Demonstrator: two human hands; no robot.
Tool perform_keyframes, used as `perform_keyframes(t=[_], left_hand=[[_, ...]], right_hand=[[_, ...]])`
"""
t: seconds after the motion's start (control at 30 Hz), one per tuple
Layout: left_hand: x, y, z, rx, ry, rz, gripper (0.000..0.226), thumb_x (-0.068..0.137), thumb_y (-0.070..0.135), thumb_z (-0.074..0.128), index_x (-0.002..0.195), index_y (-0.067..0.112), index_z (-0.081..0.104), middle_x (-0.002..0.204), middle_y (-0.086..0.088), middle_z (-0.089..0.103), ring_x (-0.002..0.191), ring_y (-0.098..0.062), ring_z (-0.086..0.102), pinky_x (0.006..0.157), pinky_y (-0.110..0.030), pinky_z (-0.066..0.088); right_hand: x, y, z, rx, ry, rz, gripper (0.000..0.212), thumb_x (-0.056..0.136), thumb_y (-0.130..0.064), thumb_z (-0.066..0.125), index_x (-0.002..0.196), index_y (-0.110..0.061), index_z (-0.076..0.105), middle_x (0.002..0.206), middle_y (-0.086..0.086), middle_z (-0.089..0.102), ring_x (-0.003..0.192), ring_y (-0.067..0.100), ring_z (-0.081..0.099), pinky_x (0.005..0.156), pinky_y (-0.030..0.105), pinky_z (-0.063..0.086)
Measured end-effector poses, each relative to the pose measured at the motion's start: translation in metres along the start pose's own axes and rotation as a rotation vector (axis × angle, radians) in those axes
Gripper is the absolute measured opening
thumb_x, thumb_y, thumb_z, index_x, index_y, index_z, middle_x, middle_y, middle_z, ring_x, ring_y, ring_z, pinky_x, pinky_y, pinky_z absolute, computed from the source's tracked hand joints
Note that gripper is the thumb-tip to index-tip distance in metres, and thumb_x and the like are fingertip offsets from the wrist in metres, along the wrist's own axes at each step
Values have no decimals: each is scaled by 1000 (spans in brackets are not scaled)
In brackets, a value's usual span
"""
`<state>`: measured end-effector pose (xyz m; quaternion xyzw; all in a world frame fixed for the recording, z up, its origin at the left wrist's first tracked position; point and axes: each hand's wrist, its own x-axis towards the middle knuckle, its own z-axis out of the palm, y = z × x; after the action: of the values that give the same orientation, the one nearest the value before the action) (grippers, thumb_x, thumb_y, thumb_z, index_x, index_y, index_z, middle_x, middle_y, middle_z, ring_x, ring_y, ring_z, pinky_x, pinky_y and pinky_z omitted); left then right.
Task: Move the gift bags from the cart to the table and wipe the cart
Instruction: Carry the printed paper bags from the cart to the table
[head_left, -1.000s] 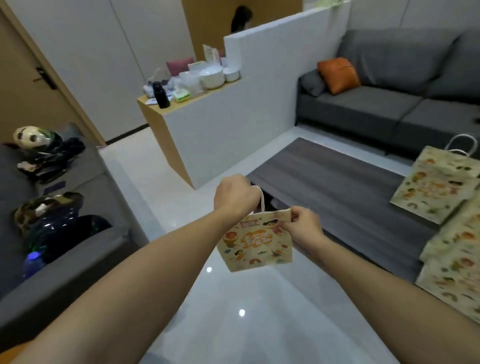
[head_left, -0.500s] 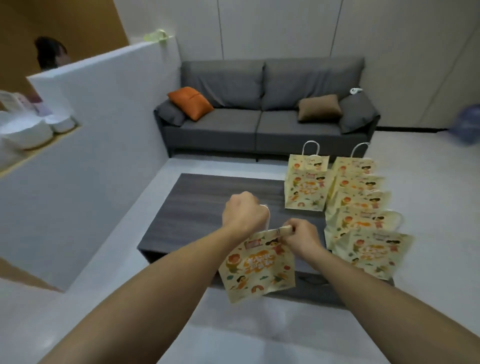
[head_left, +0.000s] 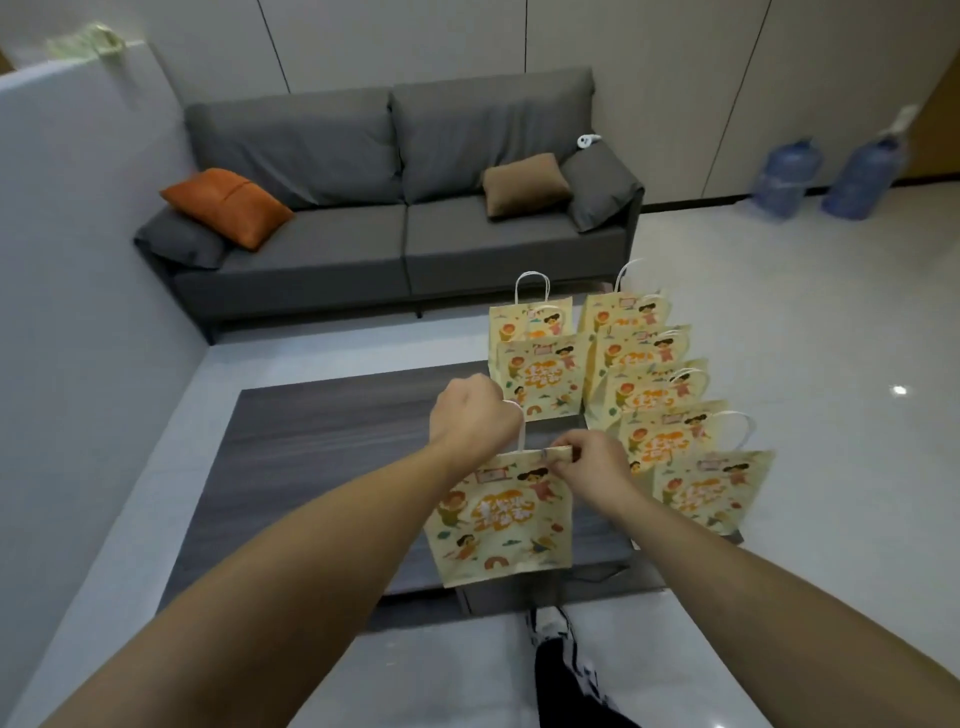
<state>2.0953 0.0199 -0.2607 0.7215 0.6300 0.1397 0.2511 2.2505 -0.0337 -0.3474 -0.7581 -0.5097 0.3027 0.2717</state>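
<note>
Above the near edge of the tabletop (head_left: 322, 441) I grip the gift bag (head_left: 501, 519), left hand (head_left: 475, 418) on its handle, right hand (head_left: 592, 470) pinching its rim, with the free spot directly below.

Fingers of the left hand (head_left: 475, 418) tucked out of sight under the knuckles. Rear gift bags (head_left: 644, 358) overlapped, lower halves covered. Near edge of the surface (head_left: 311, 441) masked by the held gift bag (head_left: 501, 525). Water jugs (head_left: 787, 176) blurred. Forearms cut off by the bottom edge.

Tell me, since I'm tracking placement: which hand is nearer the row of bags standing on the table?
Right. The right hand, pinching the held bag's top edge, is beside the standing bags; the left hand, gripping the handle, is farther left.
</note>
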Motion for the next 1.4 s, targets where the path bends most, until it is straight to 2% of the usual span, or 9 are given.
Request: perform_keyframes(t=[0.13, 0.23, 0.33, 0.57, 0.7, 0.8, 0.97, 1.23, 1.4], left_hand=[[63, 11, 28, 32, -67, -43, 27, 90, 30, 58, 74, 11, 68, 77, -5, 67, 76, -26, 64, 56, -29, 45], [113, 20, 52, 40, -129, -100, 22, 91, 27, 57, 82, 13, 71, 80, -2, 68, 77, -22, 64, 56, -28, 49], [149, 26, 69, 25, -162, -128, 23, 91, 25, 54, 81, 12, 70, 78, -1, 66, 71, -17, 60, 49, -25, 38], [227, 43, 107, -18, -234, -176, 25, 90, 28, 55, 82, 11, 72, 81, -1, 66, 77, -21, 60, 56, -25, 41], [254, 46, 129, 2, -284, -151, 26, 93, 32, 61, 77, 13, 69, 81, -1, 63, 80, -21, 58, 57, -26, 43], [266, 43, 143, 28, -304, -174, 25, 93, 37, 63, 76, 19, 65, 84, -1, 62, 84, -20, 56, 55, -26, 35], [281, 41, 153, 58, -333, -159, 29, 90, 40, 69, 73, 20, 58, 82, -1, 63, 84, -21, 61, 59, -30, 42], [281, 53, 144, 56, -333, -12, 11, 94, 28, 65, 101, 20, 67, 100, -2, 68, 91, -20, 61, 73, -35, 55], [265, 45, 126, 82, -337, 72, 40, 92, 25, 62, 131, 21, 61, 131, -6, 61, 112, -26, 59, 89, -37, 53]], right_hand=[[63, 17, 0, -45, -48, 62, 12, 86, -24, 77, 79, -28, 69, 84, -4, 70, 84, 16, 64, 72, 31, 52], [115, 31, -3, -64, -82, 78, 14, 88, -20, 74, 77, -25, 66, 74, -9, 62, 79, 14, 60, 64, 27, 42], [157, 38, -4, -133, -115, 96, 15, 89, -20, 71, 79, -29, 66, 78, -9, 62, 79, 13, 60, 55, 22, 37], [245, 64, -8, -199, -143, 164, 11, 86, -12, 73, 90, -22, 76, 97, 2, 73, 93, 21, 64, 71, 24, 42], [275, 75, -7, -204, -103, 195, 17, 91, -11, 65, 98, -23, 76, 104, 3, 72, 97, 24, 63, 79, 31, 52], [285, 80, -7, -186, -70, 187, 18, 95, -12, 61, 104, -20, 75, 105, 6, 71, 98, 26, 62, 78, 34, 52], [288, 88, -9, -182, -49, 233, 21, 97, -17, 61, 115, -19, 72, 109, 6, 70, 101, 26, 62, 81, 35, 50], [269, 81, -16, -216, -78, 219, 40, 95, -22, 63, 134, -14, 62, 133, 9, 62, 122, 29, 57, 98, 34, 45], [245, 65, -23, -226, -38, 216, 46, 94, -25, 64, 138, -12, 59, 139, 9, 59, 126, 29, 54, 103, 35, 43]])
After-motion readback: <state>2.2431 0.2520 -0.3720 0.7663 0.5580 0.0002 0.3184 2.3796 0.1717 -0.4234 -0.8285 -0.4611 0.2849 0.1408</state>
